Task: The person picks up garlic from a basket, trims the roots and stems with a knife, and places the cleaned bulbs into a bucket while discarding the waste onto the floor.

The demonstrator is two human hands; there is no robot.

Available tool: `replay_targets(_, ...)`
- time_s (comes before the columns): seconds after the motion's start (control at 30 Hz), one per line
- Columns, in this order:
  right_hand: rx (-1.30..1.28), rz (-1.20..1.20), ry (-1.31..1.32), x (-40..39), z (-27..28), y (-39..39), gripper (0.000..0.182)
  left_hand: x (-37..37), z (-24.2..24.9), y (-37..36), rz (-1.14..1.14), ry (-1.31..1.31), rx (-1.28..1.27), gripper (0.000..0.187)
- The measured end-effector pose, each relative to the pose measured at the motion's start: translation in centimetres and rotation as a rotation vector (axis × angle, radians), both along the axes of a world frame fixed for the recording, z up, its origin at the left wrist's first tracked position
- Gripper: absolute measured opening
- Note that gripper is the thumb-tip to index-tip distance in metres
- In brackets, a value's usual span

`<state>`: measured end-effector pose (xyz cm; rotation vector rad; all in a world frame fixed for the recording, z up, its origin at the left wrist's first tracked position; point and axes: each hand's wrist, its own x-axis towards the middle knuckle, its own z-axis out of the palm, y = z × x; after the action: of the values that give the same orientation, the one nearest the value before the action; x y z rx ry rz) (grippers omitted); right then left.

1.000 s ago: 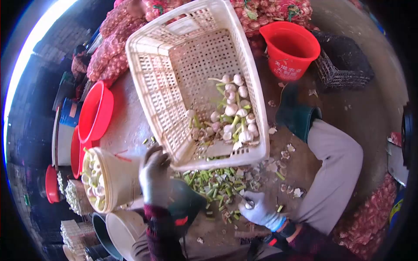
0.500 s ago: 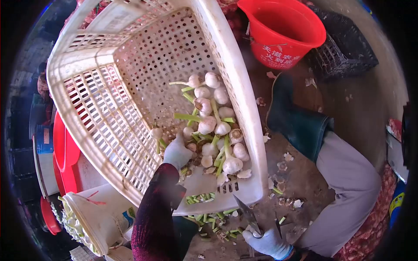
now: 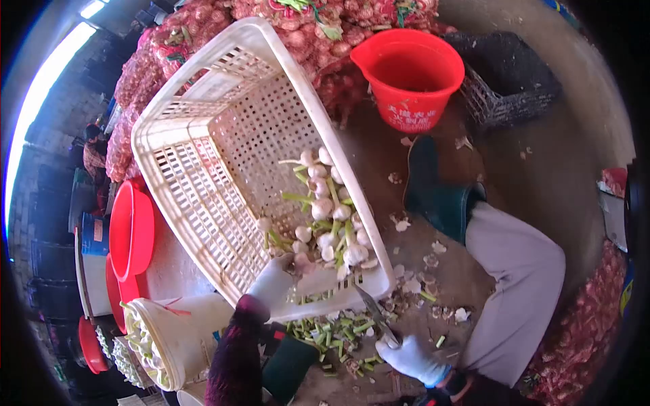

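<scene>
Left hand [image 3: 272, 281]: moved into crate [image 3: 247, 145], can't tell grip | right hand [image 3: 410, 358]: gripping knife [image 3: 374, 308]

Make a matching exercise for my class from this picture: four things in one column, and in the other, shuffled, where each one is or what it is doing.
Column one:
1. Left hand
2. Right hand
3. Red bucket
4. Green stem pieces

Column two:
A. Standing beside the black crate
B. Scattered on the floor
C. Inside the white basket
D. Holding the knife

Right pairs: 1-C, 2-D, 3-A, 4-B
</scene>
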<state>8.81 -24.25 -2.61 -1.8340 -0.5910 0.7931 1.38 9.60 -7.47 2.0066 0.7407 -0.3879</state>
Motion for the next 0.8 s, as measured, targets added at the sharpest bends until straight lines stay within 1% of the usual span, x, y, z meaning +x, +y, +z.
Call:
replay_targets(0.03,-0.030,0.060,-0.034,0.5,0.0,0.4,0.007,-0.1,1.9,-0.8,-0.022,-0.030,-0.077,0.048)
replay_targets(0.1,-0.060,0.071,-0.085,0.6,-0.1,0.8,0.008,-0.3,7.7,-5.6,0.283,-0.119,-0.450,0.051)
replay_targets(0.13,-0.018,0.027,-0.110,0.5,0.3,1.1,0.011,-0.8,9.4,-7.8,0.357,-0.159,-0.476,0.051)
replay_targets(0.17,-0.023,0.103,-0.197,1.0,0.8,1.1,0.014,-2.0,9.8,-9.6,0.386,-0.209,-0.504,0.051)
replay_targets(0.23,-0.052,0.212,-0.321,0.7,1.7,0.5,0.015,-3.2,12.1,-13.7,0.479,-0.352,-0.668,0.054)
replay_targets(0.27,-0.009,0.226,-0.400,0.3,1.9,0.0,0.018,-4.8,11.6,-15.6,0.619,-0.467,-0.795,0.058)
replay_targets(0.3,-0.004,0.239,-0.396,0.0,2.2,-0.5,0.018,-6.3,12.0,-16.8,0.667,-0.487,-0.872,0.058)
replay_targets(0.37,0.022,0.384,-0.513,-0.6,2.9,-1.7,0.023,-7.6,12.2,-19.4,0.722,-0.449,-0.573,0.048)
replay_targets(0.4,0.017,0.429,-0.550,-1.1,3.0,-2.1,0.026,-8.0,13.3,-20.5,0.584,-0.442,-0.443,0.049)
replay_targets(0.43,0.026,0.443,-0.550,-1.3,3.1,-2.3,0.026,-8.9,12.9,-21.2,0.719,-0.464,-0.492,0.045)
replay_targets(0.5,0.043,0.479,-0.624,-1.7,3.3,-2.6,0.025,-9.8,13.4,-22.6,0.733,-0.473,-0.398,0.039)
replay_targets(0.53,0.059,0.489,-0.631,-1.9,3.4,-2.8,0.024,-10.4,13.3,-23.2,0.740,-0.470,-0.392,0.039)
replay_targets(0.6,0.079,0.499,-0.619,-2.4,3.7,-3.0,0.022,-11.3,12.7,-23.9,0.972,-0.599,-0.568,0.029)
replay_targets(0.63,0.091,0.506,-0.614,-2.5,3.6,-3.1,0.021,-11.5,12.7,-24.1,0.973,-0.594,-0.569,0.029)
replay_targets(0.7,0.077,0.522,-0.575,-2.6,3.6,-3.0,0.019,-11.5,12.5,-24.2,0.975,-0.581,-0.515,0.020)
replay_targets(0.73,0.067,0.538,-0.543,-2.6,3.5,-2.9,0.017,-11.7,12.0,-24.1,0.975,-0.573,-0.522,0.020)
replay_targets(0.77,0.057,0.537,-0.536,-2.6,3.1,-2.8,0.017,-12.3,11.1,-23.9,0.978,-0.545,-0.509,0.026)
replay_targets(0.8,0.047,0.536,-0.549,-2.8,2.4,-2.6,0.013,-12.2,10.8,-23.8,0.980,-0.514,-0.498,0.033)
